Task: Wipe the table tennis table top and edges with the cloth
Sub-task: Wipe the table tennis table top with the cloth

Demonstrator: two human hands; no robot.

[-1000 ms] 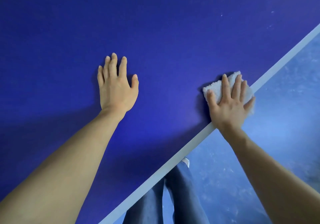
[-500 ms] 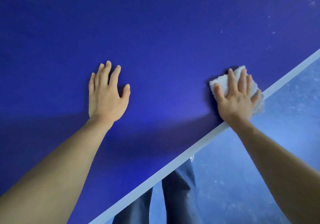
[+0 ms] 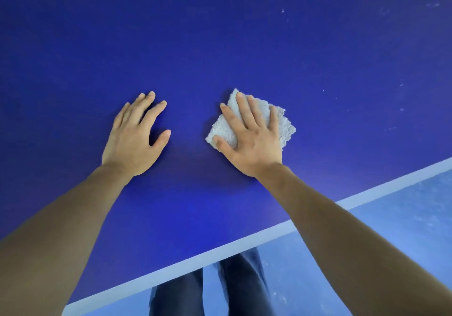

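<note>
Cloth: small white fluffy folded cloth point(image 3: 286, 127), flat on the worktop, right of centre, well in from the near edge, pinned under the right hand.
Right hand: right hand point(image 3: 254, 142) palm down on the cloth. Fingers point(image 3: 244, 112) straight and spread, pressing rather than curled round anything, thumb out over the cloth's left corner.
Left hand: left hand point(image 3: 133, 142) just left of the cloth and apart from it, flat on bare surface. Fingers relaxed and slightly spread, holding nothing, apparently bracing.
Worktop: dark blue table tennis worktop point(image 3: 208, 34), filling most of the view.
Dust: pale specks point(image 3: 282, 11) far right, well apart from the cloth.
Edge: white painted border strip point(image 3: 220, 249) along the near edge, running diagonally from near left up to the right.
Beyond: pale blue mottled floor point(image 3: 396, 230) near right, and legs in dark trousers point(image 3: 241, 288) below the edge.
Step, as judged: wiping the flat top, with the far-right specks and the edges seemingly left to do.
Risk, bunching: with open-palm pressure only, cloth liable to bunch or slide out from under the palm on a quick stroke.
Risk, reach: stretching toward the far specks likely to lighten the press and leave streaks.
Risk, edge: near the border strip, ungripped cloth liable to slip off onto the floor.
</note>
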